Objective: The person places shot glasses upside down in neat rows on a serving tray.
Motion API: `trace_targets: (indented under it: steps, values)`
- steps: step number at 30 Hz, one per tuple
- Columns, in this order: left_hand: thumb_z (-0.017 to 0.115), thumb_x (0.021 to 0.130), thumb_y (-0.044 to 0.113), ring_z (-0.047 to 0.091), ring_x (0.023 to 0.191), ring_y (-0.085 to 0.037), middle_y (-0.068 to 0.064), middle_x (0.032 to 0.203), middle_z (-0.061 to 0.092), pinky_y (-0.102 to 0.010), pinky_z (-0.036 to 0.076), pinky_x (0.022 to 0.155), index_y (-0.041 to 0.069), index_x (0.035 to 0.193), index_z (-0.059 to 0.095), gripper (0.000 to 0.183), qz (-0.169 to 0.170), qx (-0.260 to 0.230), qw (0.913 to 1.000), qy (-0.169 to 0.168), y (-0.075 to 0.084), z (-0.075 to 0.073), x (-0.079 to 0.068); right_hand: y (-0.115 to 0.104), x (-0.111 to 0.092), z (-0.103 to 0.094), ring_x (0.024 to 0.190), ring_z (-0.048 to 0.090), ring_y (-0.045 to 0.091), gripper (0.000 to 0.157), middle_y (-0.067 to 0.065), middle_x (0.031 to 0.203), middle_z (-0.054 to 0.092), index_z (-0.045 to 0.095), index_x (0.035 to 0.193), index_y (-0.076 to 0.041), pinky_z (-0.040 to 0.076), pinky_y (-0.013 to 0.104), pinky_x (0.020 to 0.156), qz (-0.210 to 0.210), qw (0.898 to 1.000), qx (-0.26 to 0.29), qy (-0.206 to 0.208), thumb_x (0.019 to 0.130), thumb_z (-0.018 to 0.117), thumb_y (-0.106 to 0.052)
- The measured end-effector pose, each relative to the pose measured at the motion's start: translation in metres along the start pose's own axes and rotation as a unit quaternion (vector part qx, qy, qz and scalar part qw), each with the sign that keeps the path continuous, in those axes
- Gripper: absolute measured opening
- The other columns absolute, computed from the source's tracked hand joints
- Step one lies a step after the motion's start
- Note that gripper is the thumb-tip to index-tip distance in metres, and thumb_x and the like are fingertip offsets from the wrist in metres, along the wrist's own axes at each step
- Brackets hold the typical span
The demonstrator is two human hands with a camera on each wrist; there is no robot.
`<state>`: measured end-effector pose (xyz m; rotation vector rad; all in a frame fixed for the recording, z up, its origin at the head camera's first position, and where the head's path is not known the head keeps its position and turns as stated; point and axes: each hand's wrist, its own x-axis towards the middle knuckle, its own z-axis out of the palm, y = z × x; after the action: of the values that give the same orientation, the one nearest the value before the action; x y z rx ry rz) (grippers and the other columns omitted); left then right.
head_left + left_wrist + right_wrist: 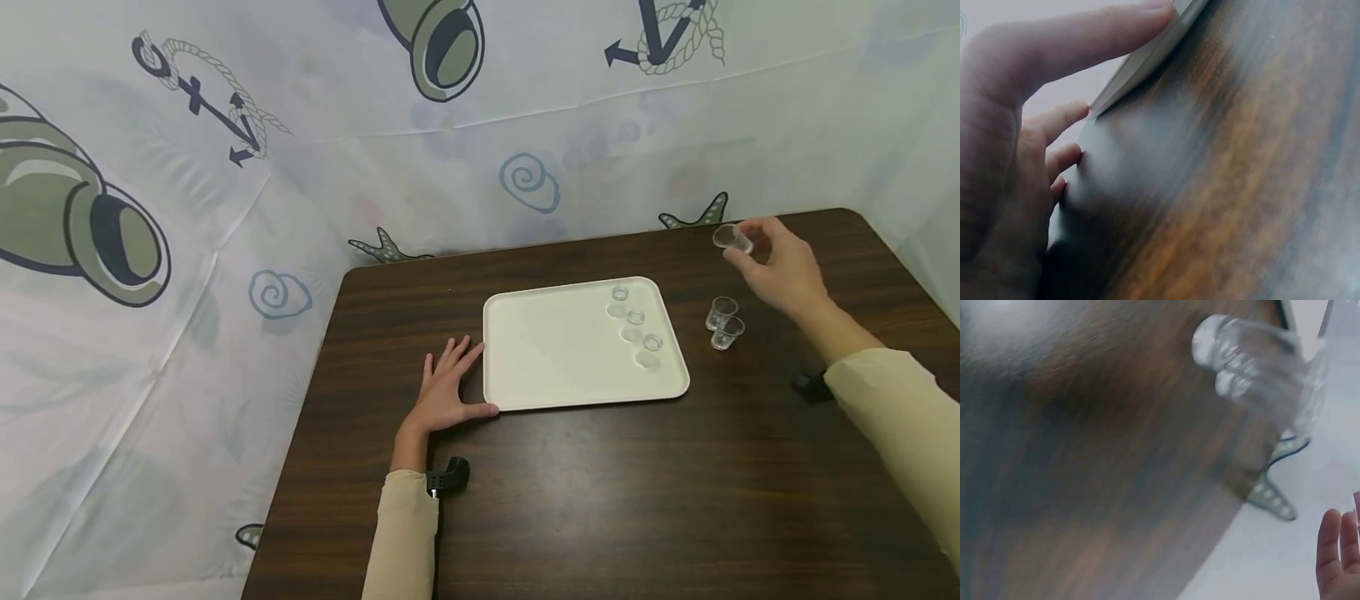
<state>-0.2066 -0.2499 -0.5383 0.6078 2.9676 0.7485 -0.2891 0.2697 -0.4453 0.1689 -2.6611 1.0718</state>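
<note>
My right hand [783, 262] pinches a small clear shot glass [731, 238] between thumb and fingers, raised over the table's back right. Only some fingers of that hand show at the lower right of the right wrist view. Two more shot glasses [724, 332] stand close together below it, right of a cream tray [555, 350]. On the tray's right side, three clear glasses [636, 317] form a slanting row. My left hand [442, 396] has its fingers spread at the tray's left end, the thumb [1110, 31] on its rim in the left wrist view.
The dark wooden table [600, 500] runs back to a hanging cloth [622, 158] printed with anchors, shells and starfish. A black wrist device [448, 475] sits at the left sleeve, and another [812, 387] at the right one.
</note>
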Motion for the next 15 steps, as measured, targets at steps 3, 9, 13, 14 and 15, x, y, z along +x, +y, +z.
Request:
trace_targets:
  steps: [3,9,13,14,15]
  values:
    - [0.071,0.068,0.072,0.006,0.15,-0.03,-0.006,0.163,0.019,-0.063,-0.005,0.112,0.027,0.157,0.029,0.108,-0.003,-0.002,1.0,-0.001,0.001,0.0,0.0,-0.015,0.003,0.005,0.098,0.053,0.037,0.044,0.024,0.12,0.056,0.051,0.135,0.0,0.038,0.052,0.076,-0.043,0.999,-0.013,-0.002,0.099,0.06,-0.023]
    - [0.072,0.068,0.072,0.008,0.149,-0.033,-0.006,0.163,0.019,-0.063,-0.005,0.112,0.028,0.157,0.028,0.108,-0.003,0.001,1.0,0.001,0.001,0.002,0.003,-0.046,0.006,0.019,0.083,0.05,0.026,0.036,0.017,0.12,0.058,0.06,0.128,-0.005,0.039,0.041,0.064,-0.134,0.99,-0.042,-0.017,0.095,0.066,-0.017]
    - [0.074,0.068,0.071,0.008,0.149,-0.033,-0.006,0.163,0.019,-0.064,-0.005,0.112,0.029,0.157,0.027,0.108,-0.004,0.005,1.0,0.001,0.0,0.004,0.004,-0.067,0.006,0.029,0.09,0.05,0.027,0.033,0.012,0.121,0.058,0.062,0.126,-0.011,0.042,0.043,0.061,-0.171,0.982,-0.075,-0.043,0.094,0.068,-0.017]
    - [0.074,0.069,0.071,0.008,0.149,-0.034,-0.007,0.163,0.019,-0.064,-0.004,0.112,0.03,0.157,0.027,0.108,-0.004,0.006,1.0,0.002,0.0,0.005,0.004,-0.072,0.006,0.032,0.092,0.05,0.028,0.032,0.011,0.12,0.058,0.063,0.125,-0.012,0.043,0.043,0.06,-0.181,0.978,-0.086,-0.049,0.094,0.069,-0.017]
    - [0.074,0.069,0.071,0.008,0.149,-0.034,-0.007,0.163,0.019,-0.065,-0.004,0.112,0.029,0.157,0.027,0.108,-0.003,0.008,1.0,0.003,0.0,0.005,0.004,-0.076,0.005,0.036,0.096,0.051,0.028,0.032,0.01,0.121,0.058,0.064,0.124,-0.013,0.044,0.043,0.059,-0.193,0.975,-0.095,-0.055,0.093,0.069,-0.017]
